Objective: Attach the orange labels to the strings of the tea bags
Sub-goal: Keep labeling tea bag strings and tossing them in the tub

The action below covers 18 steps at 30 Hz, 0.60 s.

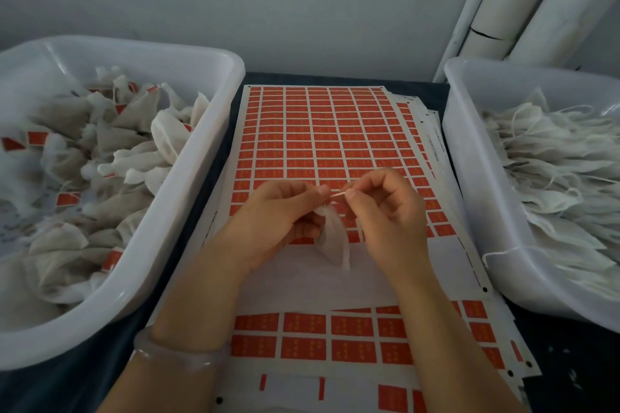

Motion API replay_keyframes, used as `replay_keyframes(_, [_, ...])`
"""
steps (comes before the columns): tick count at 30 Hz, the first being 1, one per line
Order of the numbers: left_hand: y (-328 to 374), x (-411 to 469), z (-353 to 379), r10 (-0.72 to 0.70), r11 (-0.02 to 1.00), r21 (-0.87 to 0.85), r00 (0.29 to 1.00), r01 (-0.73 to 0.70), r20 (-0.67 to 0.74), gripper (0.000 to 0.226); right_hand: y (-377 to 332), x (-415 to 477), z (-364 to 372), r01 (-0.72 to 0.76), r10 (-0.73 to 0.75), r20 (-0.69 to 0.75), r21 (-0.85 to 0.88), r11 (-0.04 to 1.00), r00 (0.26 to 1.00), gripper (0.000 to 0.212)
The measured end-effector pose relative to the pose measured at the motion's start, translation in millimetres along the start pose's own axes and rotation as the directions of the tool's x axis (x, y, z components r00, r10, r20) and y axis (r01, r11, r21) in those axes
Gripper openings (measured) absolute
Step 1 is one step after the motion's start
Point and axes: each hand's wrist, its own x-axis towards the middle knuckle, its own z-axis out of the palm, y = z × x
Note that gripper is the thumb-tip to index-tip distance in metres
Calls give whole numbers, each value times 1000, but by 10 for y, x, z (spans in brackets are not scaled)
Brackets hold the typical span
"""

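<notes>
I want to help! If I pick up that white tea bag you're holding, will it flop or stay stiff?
Probably floppy: the tea bag hangs limp and creased from the left hand. Likely very light, as a pinch alone carries it. Its gauzy fabric might tear if tugged while the right hand pinches the orange label.

label sheet [315, 137] between two tubs, labelled tea bags [84, 157] in left tub [201, 131], unlabelled tea bags [550, 178] in right tub [469, 157]

Just left of your grip sits a white tub [201, 157], a second tub [469, 161] just right; white pipes [503, 3] stand beyond, rightward.
</notes>
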Motion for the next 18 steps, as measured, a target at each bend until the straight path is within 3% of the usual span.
replay_keyframes(5, [8, 10, 9, -18, 998, -62, 1000, 18, -5, 18, -14, 40, -57, -71, 80, -51, 154, 985, 996, 14])
replay_keyframes(8, [22, -24, 45, 34, 998, -52, 999, -33, 16, 20, -7, 38, -34, -61, 71, -68, 134, 989, 995, 18])
replay_keyframes(11, [-17, -24, 65, 150, 978, 150, 988, -143, -32, 15, -17, 37, -16, -56, 65, -64, 135, 989, 996, 26])
replay_keyframes(15, [-43, -22, 76, 251, 967, 63, 967, -248, -36, 19, -14, 8, 53, -45, 49, -64, 66, 997, 997, 33])
replay_keyframes(18, [-45, -28, 111, 298, 951, 99, 954, -294, -23, 15, 9, -27, 110, -3, 1, -60, -37, 999, 998, 29])
